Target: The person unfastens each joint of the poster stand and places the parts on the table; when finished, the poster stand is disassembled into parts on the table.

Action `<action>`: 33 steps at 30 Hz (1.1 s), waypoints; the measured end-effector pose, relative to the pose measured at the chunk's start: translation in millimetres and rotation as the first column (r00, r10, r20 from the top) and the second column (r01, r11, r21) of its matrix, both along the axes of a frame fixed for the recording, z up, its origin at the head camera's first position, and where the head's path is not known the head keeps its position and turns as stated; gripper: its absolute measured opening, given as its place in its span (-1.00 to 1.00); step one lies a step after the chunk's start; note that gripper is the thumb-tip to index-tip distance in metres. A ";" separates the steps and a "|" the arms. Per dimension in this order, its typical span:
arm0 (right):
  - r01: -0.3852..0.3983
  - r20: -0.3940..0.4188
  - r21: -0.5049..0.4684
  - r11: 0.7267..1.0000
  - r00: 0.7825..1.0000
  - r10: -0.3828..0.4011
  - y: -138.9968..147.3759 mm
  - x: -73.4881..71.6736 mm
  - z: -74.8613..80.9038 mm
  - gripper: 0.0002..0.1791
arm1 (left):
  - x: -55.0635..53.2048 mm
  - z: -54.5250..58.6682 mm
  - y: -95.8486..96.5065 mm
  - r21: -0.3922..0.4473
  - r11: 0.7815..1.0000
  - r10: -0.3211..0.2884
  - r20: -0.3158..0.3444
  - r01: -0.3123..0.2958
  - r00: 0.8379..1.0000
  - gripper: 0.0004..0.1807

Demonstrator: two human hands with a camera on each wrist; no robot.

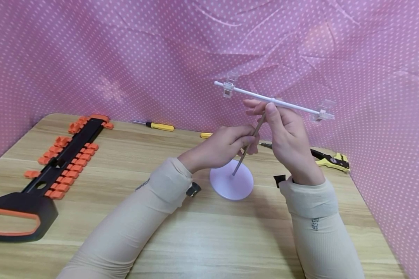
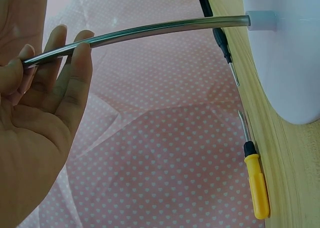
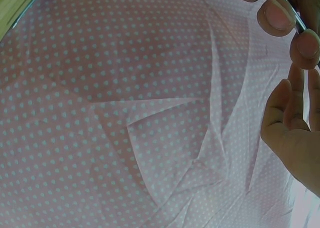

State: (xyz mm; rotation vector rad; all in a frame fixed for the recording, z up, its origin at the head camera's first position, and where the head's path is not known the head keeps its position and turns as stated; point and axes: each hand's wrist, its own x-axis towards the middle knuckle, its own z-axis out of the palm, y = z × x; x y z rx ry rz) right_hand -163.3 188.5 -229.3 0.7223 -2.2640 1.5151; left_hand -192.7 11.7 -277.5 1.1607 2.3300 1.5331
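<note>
A stand with a round white base [image 1: 231, 182] is on the wooden table, its thin metal rod [image 1: 244, 156] leaning up and to the right. My left hand [image 1: 227, 145] pinches this rod partway up between thumb and fingers; the left wrist view shows the rod [image 2: 165, 28] running into a collar on the base [image 2: 290, 52]. Higher up, my right hand [image 1: 288, 133] grips around the rod's top, thumb against the middle of a white crossbar [image 1: 253, 94]. Clear plastic clips [image 1: 228, 89] sit near both crossbar ends. In the right wrist view, my right hand [image 3: 295, 128] is partly cut off.
On the left lies a black holder with orange clips [image 1: 68, 178]. Along the back are a yellow-handled screwdriver [image 1: 162, 126], a second yellow handle [image 1: 206, 135], a dark-handled screwdriver [image 2: 221, 43] and a yellow-and-black hand tool [image 1: 335, 161]. Pink dotted cloth [image 1: 160, 58] hangs behind the table.
</note>
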 end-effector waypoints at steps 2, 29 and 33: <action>-0.001 -0.002 0.000 1.000 1.000 0.001 0.2 0.0 -0.1 -0.47 | -0.3 -0.1 0.1 0.000 1.000 0.000 0.002 0.000 1.000 -0.78; 0.001 -0.007 -0.019 1.000 1.000 -0.001 -0.4 -1.1 -0.9 -0.48 | -0.3 1.1 -0.1 -0.004 1.000 0.000 0.007 0.000 1.000 -0.78; 0.004 -0.006 -0.016 1.000 1.000 -0.004 -0.4 -1.2 -0.9 -0.48 | -0.5 1.1 -0.1 -0.004 1.000 -0.004 0.002 0.004 1.000 -0.78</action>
